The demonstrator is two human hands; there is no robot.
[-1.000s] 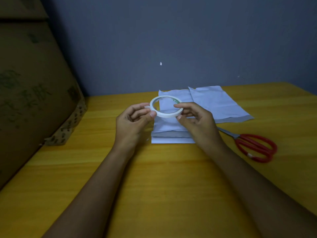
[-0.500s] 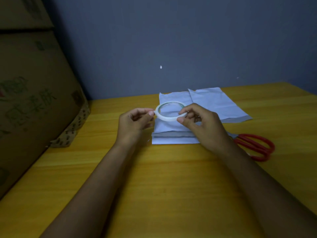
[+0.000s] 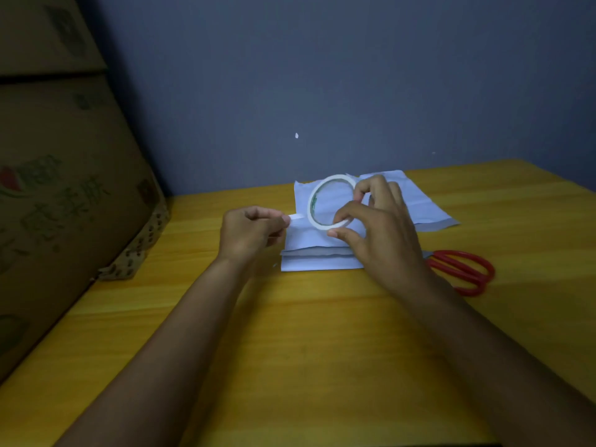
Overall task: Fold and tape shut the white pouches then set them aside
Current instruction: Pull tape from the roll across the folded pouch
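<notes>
My right hand (image 3: 377, 227) holds a thin white tape roll (image 3: 317, 196) by its rim, tilted upright above the pouches. My left hand (image 3: 250, 232) pinches the roll's loose tape end (image 3: 296, 216) and holds a short strip stretched out to the left. Under both hands a folded white pouch (image 3: 319, 256) lies on the yellow table (image 3: 322, 333). Flat white pouches (image 3: 419, 204) lie behind it, toward the wall.
Red-handled scissors (image 3: 464, 272) lie on the table right of the folded pouch, partly behind my right wrist. A big cardboard box (image 3: 64, 204) stands along the left side. A blue-grey wall closes the far edge.
The roll has tipped from nearly flat to upright in my right hand. My left hand has pulled a short strip of tape out to the left.
</notes>
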